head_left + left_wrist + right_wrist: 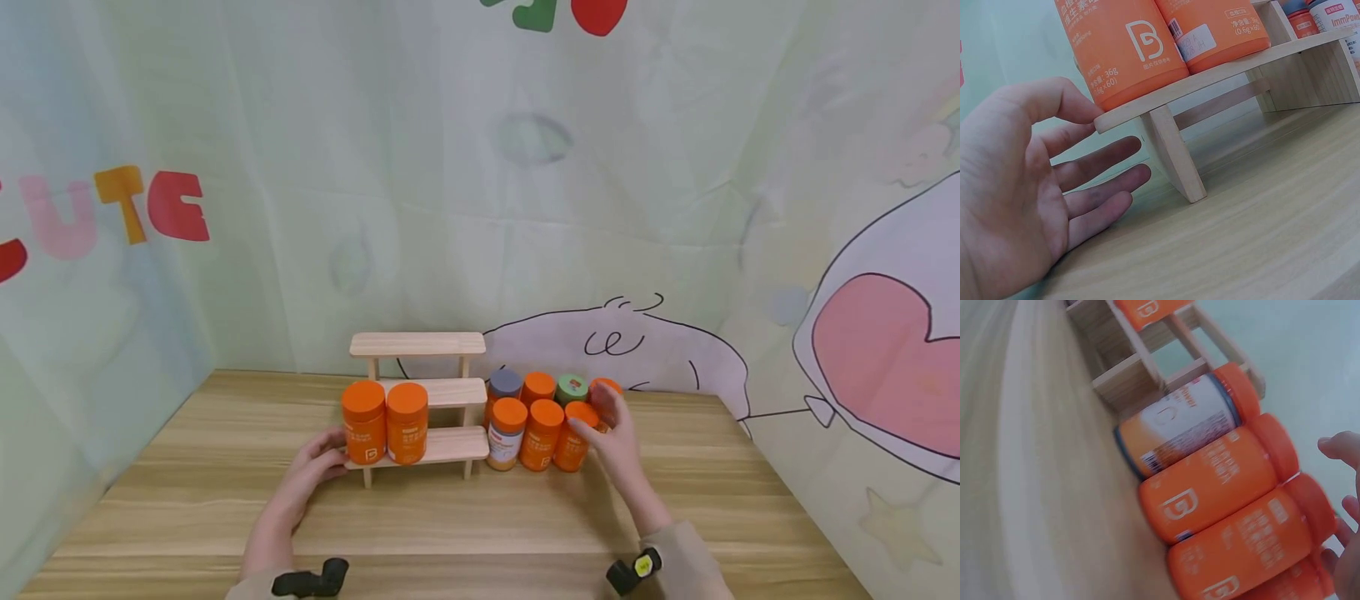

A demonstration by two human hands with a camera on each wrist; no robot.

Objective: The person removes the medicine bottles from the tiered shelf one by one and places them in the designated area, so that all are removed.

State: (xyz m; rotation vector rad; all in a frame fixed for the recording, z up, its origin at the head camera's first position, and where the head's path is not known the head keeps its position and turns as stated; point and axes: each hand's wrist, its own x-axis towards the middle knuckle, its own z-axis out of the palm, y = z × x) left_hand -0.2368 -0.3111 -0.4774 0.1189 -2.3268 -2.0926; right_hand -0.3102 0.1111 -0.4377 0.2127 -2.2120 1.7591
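A three-tier wooden stand (417,343) carries two orange bottles (365,425) side by side on its lowest board (1147,103). My left hand (311,471) is at that board's left end, thumb and index finger pinching its corner just below a bottle, the other fingers loosely extended underneath. Right of the stand, several bottles stand in two rows; the front row has a white-labelled bottle (1179,425) and orange ones (1219,481). My right hand (615,433) reaches over the right end of this group, fingers apart around the orange lids (581,412), partly covering the rear right bottle (606,385).
In the back row are a grey-blue lid (505,382), an orange lid (539,386) and a green lid (572,388). A printed cloth (420,208) hangs behind the wood-grain table (525,517). Upper boards of the stand rise behind the two bottles.
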